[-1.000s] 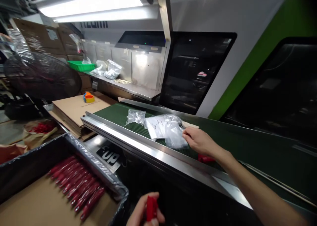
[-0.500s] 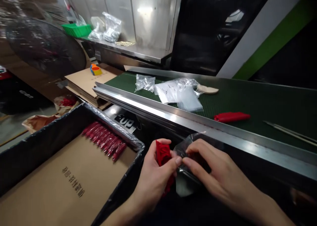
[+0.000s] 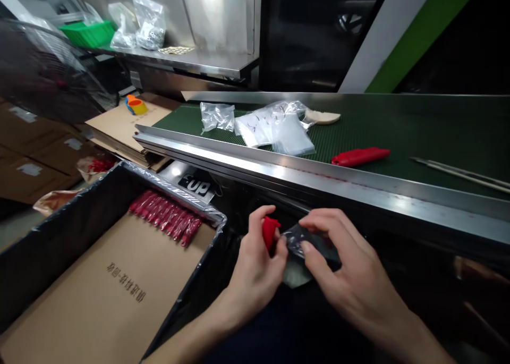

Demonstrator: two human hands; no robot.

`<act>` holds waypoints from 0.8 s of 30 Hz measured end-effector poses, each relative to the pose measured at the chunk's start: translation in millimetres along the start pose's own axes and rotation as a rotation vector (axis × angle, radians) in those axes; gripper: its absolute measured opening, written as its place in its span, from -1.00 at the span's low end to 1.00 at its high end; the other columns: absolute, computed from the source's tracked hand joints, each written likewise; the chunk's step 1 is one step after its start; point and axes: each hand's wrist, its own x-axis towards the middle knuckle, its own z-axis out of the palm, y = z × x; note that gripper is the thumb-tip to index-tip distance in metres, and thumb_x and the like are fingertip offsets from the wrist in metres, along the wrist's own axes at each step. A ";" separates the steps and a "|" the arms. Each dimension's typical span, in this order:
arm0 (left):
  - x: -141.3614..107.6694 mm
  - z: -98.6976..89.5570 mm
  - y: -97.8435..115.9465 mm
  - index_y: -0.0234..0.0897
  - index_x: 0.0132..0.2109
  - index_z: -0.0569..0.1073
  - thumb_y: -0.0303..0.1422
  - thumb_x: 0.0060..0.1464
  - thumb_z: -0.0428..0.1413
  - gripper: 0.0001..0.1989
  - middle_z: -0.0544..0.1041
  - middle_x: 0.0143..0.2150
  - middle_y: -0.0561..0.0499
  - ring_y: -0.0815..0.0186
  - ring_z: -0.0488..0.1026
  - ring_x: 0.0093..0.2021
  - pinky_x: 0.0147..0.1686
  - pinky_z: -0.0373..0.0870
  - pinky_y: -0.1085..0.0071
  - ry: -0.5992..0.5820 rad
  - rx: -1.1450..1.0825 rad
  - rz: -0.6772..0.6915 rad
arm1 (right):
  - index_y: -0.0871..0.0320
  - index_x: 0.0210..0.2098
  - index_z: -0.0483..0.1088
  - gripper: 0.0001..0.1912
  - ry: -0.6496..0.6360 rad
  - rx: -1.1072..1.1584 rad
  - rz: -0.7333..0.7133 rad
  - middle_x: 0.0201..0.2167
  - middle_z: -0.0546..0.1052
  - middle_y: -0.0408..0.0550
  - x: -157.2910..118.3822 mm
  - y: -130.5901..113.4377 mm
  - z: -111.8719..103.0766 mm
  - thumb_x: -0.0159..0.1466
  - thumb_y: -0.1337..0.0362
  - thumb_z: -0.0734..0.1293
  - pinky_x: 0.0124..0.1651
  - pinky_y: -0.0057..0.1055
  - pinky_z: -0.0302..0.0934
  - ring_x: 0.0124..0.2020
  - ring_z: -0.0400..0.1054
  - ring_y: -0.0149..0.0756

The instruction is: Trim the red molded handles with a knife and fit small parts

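My left hand (image 3: 258, 263) is wrapped round a red plastic part (image 3: 271, 231), whose lower portion is hidden by the fingers. Between both hands is a thin clear plastic bag (image 3: 295, 240). Its edge lies at my left thumb and fingertips. My right hand (image 3: 346, 252) has thumb and forefinger on the bag from the other side, a little apart from each other. Another red part (image 3: 360, 156) lies on the green belt (image 3: 382, 125) beyond my hands, with tweezers (image 3: 458, 171) to its right.
At left, a black-lined box (image 3: 175, 188) holds a row of red bagged parts (image 3: 165, 218) on cardboard. Plastic bags (image 3: 263, 125) and a beige curved piece (image 3: 322, 117) lie on the belt. A metal rail (image 3: 279, 171) runs between belt and hands. Orange tape (image 3: 137, 106) sits on cardboard sheets.
The view has shifted, so the belt appears higher. My left hand has turned, covering more of the red part. My right thumb and forefinger have spread slightly at the bag.
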 end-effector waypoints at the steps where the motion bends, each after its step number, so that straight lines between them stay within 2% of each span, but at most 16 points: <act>1: -1.8 1.3 -2.2 -0.10 0.23 0.14 -0.51 0.08 0.07 -0.41 0.40 -0.23 0.06 0.34 0.37 -0.28 -0.19 0.33 0.35 -0.030 0.089 0.082 | 0.05 -0.16 0.35 -0.90 -0.055 -0.002 0.004 -0.18 0.43 -0.18 0.7 -3.7 -2.4 0.32 0.25 0.27 -0.14 -0.51 0.21 -0.17 0.32 -0.46; 3: -5.3 2.1 -6.1 -0.11 0.31 0.07 -0.54 0.07 0.03 -0.33 0.42 -0.13 -0.03 0.26 0.39 -0.19 -0.12 0.32 0.27 -0.106 0.270 0.242 | 0.03 -0.24 0.36 -0.93 -0.203 0.049 0.002 -0.33 0.44 -0.26 1.3 -9.6 -8.1 0.36 0.23 0.25 -0.26 -0.55 0.22 -0.33 0.33 -0.52; 4: -6.2 1.7 -8.3 -0.11 0.32 0.06 -0.55 0.06 0.01 -0.31 0.42 -0.09 -0.06 0.23 0.39 -0.15 -0.09 0.31 0.23 -0.118 0.334 0.281 | 0.02 -0.27 0.37 -0.90 -0.250 0.096 0.002 -0.37 0.44 -0.28 0.3 -11.1 -11.4 0.37 0.24 0.24 -0.31 -0.56 0.22 -0.37 0.33 -0.53; 5: -6.0 0.7 -10.8 -0.11 0.32 0.07 -0.56 0.04 0.01 -0.30 0.42 -0.06 -0.07 0.20 0.38 -0.12 -0.06 0.29 0.19 -0.110 0.366 0.281 | 0.02 -0.28 0.38 -0.88 -0.244 0.135 0.002 -0.38 0.45 -0.28 -2.0 -11.3 -14.8 0.38 0.27 0.23 -0.33 -0.58 0.22 -0.39 0.34 -0.53; 6: -4.6 -0.8 -13.9 -0.10 0.31 0.09 -0.57 0.02 0.02 -0.29 0.42 -0.06 -0.06 0.19 0.37 -0.11 -0.05 0.27 0.17 -0.082 0.364 0.241 | 0.02 -0.26 0.39 -0.89 -0.180 0.150 0.008 -0.36 0.47 -0.27 -5.8 -10.1 -18.6 0.37 0.29 0.23 -0.34 -0.58 0.24 -0.38 0.36 -0.53; 8: 1.8 -5.3 -21.6 -0.11 0.25 0.16 -0.54 0.01 0.05 -0.36 0.44 -0.15 0.00 0.23 0.37 -0.21 -0.11 0.27 0.21 -0.015 0.324 0.131 | 0.01 -0.18 0.42 -0.90 0.052 0.086 0.019 -0.29 0.51 -0.25 -17.3 -3.8 -26.9 0.33 0.31 0.29 -0.30 -0.58 0.29 -0.34 0.41 -0.49; 10: 11.2 -10.6 -30.0 -0.18 0.10 0.27 -0.47 0.07 0.05 -0.58 0.42 -0.29 0.06 0.30 0.35 -0.34 -0.27 0.30 0.33 0.002 0.252 0.038 | 0.03 -0.13 0.44 -0.83 0.255 -0.063 -0.031 -0.23 0.52 -0.21 -31.5 5.8 -34.8 0.27 0.33 0.35 -0.22 -0.57 0.32 -0.32 0.43 -0.46; 11: 16.0 -13.0 -33.5 -0.22 -0.02 0.31 -0.42 0.10 0.05 -0.73 0.39 -0.36 0.09 0.34 0.33 -0.40 -0.35 0.29 0.39 0.006 0.209 -0.005 | 0.05 -0.11 0.44 -0.79 0.295 -0.138 -0.100 -0.19 0.53 -0.19 -38.2 10.8 -37.8 0.25 0.35 0.37 -0.16 -0.55 0.33 -0.29 0.45 -0.44; 13: 24.0 -16.2 -37.0 -0.25 -0.24 0.32 -0.36 0.11 0.08 -0.91 0.34 -0.45 0.12 0.39 0.30 -0.46 -0.45 0.24 0.47 0.013 0.124 -0.078 | 0.11 -0.10 0.44 -0.76 0.254 -0.251 -0.281 -0.16 0.53 -0.13 -48.8 18.3 -40.6 0.23 0.39 0.37 -0.08 -0.54 0.33 -0.25 0.47 -0.42; 16: 28.6 -16.1 -31.7 -0.28 -0.35 0.31 -0.33 0.08 0.11 -0.86 0.33 -0.49 0.12 0.43 0.28 -0.49 -0.48 0.21 0.51 0.014 0.031 -0.140 | 0.20 -0.12 0.45 -0.75 0.143 -0.334 -0.471 -0.24 0.56 -0.07 -56.1 21.4 -37.1 0.20 0.48 0.35 -0.08 -0.49 0.33 -0.24 0.48 -0.38; 19: 25.4 -14.0 -19.7 -0.31 -0.32 0.37 -0.30 0.10 0.13 -0.85 0.38 -0.48 0.10 0.44 0.32 -0.48 -0.47 0.24 0.53 -0.021 -0.031 -0.166 | 0.25 -0.09 0.45 -0.73 0.093 -0.420 -0.518 -0.24 0.57 -0.02 -57.6 22.3 -30.1 0.21 0.49 0.35 -0.09 -0.42 0.31 -0.19 0.46 -0.33; 24: 19.3 -15.2 -10.2 -0.34 -0.27 0.44 -0.25 0.16 0.11 -0.80 0.45 -0.43 0.05 0.42 0.38 -0.43 -0.38 0.31 0.51 -0.038 -0.068 -0.130 | 0.25 0.03 0.43 -0.65 -0.044 -0.567 -0.609 -0.02 0.54 0.03 -58.6 31.9 -28.9 0.28 0.50 0.22 -0.03 -0.28 0.25 -0.05 0.41 -0.20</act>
